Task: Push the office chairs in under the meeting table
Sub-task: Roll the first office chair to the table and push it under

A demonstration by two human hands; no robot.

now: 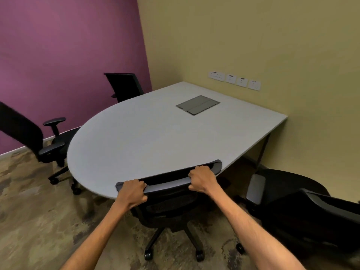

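Both hands, the left hand (134, 189) and the right hand (201, 179), are squeezing the top of the near chair (169, 203), which is going in under the meeting table (155, 133). The right chair (303, 209) and left chair (29, 137) are waiting (still out); the far chair (124, 84) is looking close in.

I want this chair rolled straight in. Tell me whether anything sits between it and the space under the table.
Nothing visible blocks it. Both the left hand and right hand grip the top of the near chair's backrest, already at the meeting table edge. The chair at the right stands off to the side. The space under the tabletop is hidden.
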